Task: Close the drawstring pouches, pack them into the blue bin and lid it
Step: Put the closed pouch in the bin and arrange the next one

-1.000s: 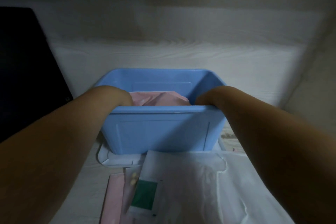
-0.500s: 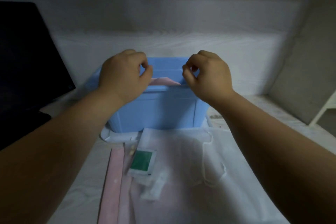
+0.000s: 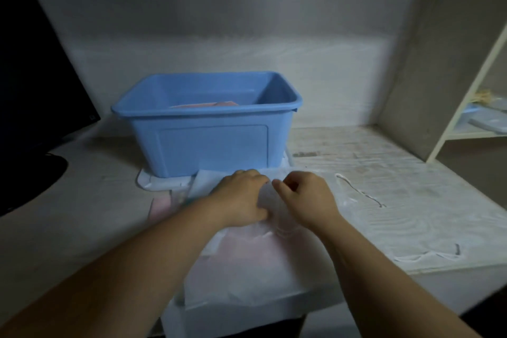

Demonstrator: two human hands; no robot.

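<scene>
Just near of the blue plastic bin (image 3: 214,145), left hand (image 3: 241,197) and right hand (image 3: 304,200) appear, through blur, to pinch the mouth of the white translucent fabric pouch (image 3: 247,269); an uneven pull risks bunching the fabric and leaving the mouth gaping.

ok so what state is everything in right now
bin, open, no lid on, upright on a pale tray
pink pouch, lying inside the bin
white pouch, flat on the table, top bunched up
left hand, gripping the white pouch's top
right hand, pinching the white pouch's top
cord, loose on the table
monitor, screen dark
</scene>
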